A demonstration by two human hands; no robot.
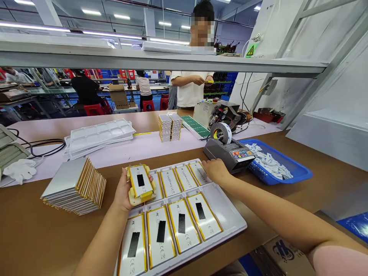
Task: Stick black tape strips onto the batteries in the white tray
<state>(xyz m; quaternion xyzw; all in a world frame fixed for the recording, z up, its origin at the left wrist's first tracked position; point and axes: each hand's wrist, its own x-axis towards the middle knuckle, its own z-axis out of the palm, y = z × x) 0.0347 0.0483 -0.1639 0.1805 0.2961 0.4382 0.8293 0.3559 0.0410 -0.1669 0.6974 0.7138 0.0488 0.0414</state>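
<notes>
My left hand [123,193] is closed around a yellow holder [153,188] with a white pouch battery [146,186] lying in it. That battery carries a black tape piece. My right hand [217,170] is at the front of a grey tape dispenser [231,153], fingers curled, their tips partly hidden; I cannot make out what they pinch. Below both hands, a white plastic tray [234,218] holds two rows of flat, yellow-edged pouch batteries [184,226]. Black strips mark those in the near row; the visible far-row ones show only print.
Stacked batteries [64,184] stand at left, with another stack [169,128] farther back. Empty white trays [100,134] lie behind. A blue basket [301,174] of white slips sits right of the dispenser. A shelf beam [161,63] crosses overhead; a person [189,88] stands beyond.
</notes>
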